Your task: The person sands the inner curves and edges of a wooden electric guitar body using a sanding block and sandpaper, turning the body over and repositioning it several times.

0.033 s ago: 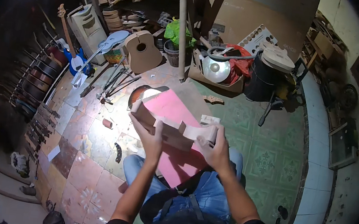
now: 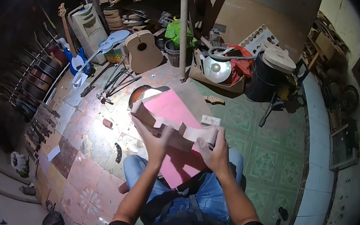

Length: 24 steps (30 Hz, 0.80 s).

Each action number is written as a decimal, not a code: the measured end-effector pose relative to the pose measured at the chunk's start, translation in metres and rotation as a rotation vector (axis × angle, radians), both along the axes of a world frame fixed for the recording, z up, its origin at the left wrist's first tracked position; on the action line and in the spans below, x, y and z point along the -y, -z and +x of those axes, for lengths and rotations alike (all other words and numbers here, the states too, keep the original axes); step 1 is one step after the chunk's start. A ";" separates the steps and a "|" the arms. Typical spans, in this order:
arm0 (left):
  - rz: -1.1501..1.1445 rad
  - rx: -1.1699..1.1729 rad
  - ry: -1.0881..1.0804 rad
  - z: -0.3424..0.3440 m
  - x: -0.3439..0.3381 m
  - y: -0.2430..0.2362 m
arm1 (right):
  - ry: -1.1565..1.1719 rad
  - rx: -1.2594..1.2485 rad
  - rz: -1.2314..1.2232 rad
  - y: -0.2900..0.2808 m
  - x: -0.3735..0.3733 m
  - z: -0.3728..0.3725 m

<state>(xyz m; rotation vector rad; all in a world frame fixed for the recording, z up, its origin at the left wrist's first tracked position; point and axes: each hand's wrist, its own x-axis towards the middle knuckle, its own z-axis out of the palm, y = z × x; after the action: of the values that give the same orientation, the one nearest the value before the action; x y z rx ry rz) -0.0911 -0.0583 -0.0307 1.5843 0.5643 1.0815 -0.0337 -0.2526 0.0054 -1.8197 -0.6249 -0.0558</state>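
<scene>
Both my hands hold an unfinished wooden guitar body [image 2: 185, 143], tilted edge-on above my lap, with curved horns and notches along its upper edge. My left hand [image 2: 156, 145] grips its left part, the thumb side blurred over the near face. At the right end, the fingers of my right hand [image 2: 216, 150] wrap the edge, the thumb lying on the near side. Under the body, a flat pink sheet [image 2: 173, 105] slants across my knees. Past its far left corner sits a sunburst-coloured guitar part [image 2: 136, 94] with a dark rim, partly covered.
Beyond stand an acoustic guitar body [image 2: 144, 56], a metal post [image 2: 182, 32] and a bin with a green bag [image 2: 173, 54]. A black drum [image 2: 262, 84] stands right of a cluttered carton [image 2: 228, 84]. Left are a blue guitar [image 2: 76, 61] and floor tools [image 2: 114, 84].
My left hand has shifted slightly to the right along the wooden guitar body. The right hand and the body stay nearly in place.
</scene>
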 end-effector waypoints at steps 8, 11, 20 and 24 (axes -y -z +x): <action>0.391 -0.314 -0.081 -0.014 0.030 -0.017 | -0.042 -0.057 -0.027 -0.007 -0.008 -0.029; 0.654 -0.343 -0.210 -0.015 0.023 -0.031 | -0.061 -0.040 -0.022 -0.008 -0.010 -0.034; 0.273 -0.124 0.160 -0.002 -0.021 -0.008 | -0.025 -0.044 -0.054 -0.014 -0.025 -0.044; 0.552 -0.141 0.068 -0.006 0.003 -0.013 | -0.026 -0.034 -0.011 -0.012 -0.026 -0.042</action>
<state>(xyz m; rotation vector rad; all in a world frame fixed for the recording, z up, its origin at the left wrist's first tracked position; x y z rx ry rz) -0.0971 -0.0612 -0.0180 2.1548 0.3104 1.1384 -0.0754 -0.2262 0.0173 -1.8197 -0.6253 -0.0040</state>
